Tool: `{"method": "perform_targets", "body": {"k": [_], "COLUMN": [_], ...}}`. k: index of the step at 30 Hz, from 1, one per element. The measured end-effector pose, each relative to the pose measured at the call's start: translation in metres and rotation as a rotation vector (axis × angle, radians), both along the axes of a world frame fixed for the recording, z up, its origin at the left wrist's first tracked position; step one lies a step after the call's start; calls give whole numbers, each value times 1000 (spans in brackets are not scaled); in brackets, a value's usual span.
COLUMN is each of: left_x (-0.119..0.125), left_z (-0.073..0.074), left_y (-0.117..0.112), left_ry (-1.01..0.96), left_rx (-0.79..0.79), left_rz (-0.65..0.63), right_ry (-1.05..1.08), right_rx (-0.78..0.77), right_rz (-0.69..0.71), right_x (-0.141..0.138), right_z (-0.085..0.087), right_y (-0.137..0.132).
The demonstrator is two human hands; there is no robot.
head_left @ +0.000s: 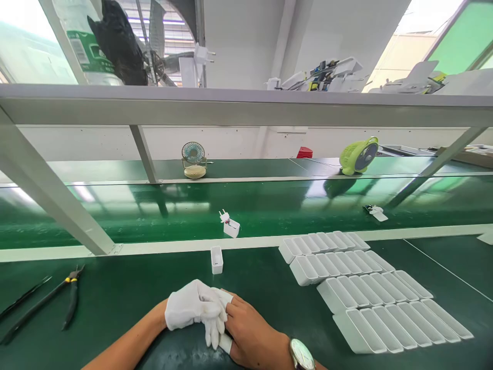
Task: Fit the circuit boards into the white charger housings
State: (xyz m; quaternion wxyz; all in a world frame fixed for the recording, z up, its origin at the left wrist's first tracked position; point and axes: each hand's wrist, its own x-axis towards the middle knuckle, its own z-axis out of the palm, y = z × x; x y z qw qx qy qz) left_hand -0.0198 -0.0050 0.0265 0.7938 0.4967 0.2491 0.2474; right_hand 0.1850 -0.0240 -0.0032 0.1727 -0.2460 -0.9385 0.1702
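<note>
The gloved left hand [194,308] and the bare right hand [250,336] curl together around a white casing [226,343], low on the counter [115,303], left of the rows of white shells [365,288].

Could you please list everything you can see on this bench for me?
Empty casings: four rows, white, table right.
Single casing: one, white, upright, ahead of the hands.
Casing with plug pins: one, white, on the green belt.
Small part: one, white, belt right.
Pliers: one, black, table left.
Teal fan: one, far ledge.
Lime fan: one, far ledge, right.
Red block: one, far ledge.
Held casing: one, white, between both hands.
Left hand: white glove, closed on it.
Right hand: bare, wristwatch, closed on it.
</note>
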Motion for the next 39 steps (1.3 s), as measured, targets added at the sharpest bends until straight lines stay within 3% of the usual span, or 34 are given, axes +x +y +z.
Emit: {"method": "perform_targets", "body": {"k": [8,18,25,28,32,34,36,39], "left_x": [1,1,-4,-8,-12,-12,-11,-10], "left_z": [6,-8,-14,-19,-23,-23,-22,-23], "left_y": [-2,-2,0,0,-1,-1,0,1], "left_ry": [-10,32,-55,-84,-98,-93,-95,-100], "left_rx": [-7,-14,-43,-35,-61,-61,-58,-45], "left_rz": [5,-4,-35,-36,-86,-112,-130,-144], "right_ry": [-7,-54,-217,-325,-424,-434,-459,-491], "right_rx": [-2,214,303,350,261,160,156,158], "right_rz": [17,20,-60,-20,7,-194,-340,-565], "right_x": [-1,-2,-5,-3,19,43,75,132], "right_z": [-2,1,3,23,71,97,118,139], "right_y": [3,5,2,0,14,33,60,107]}}
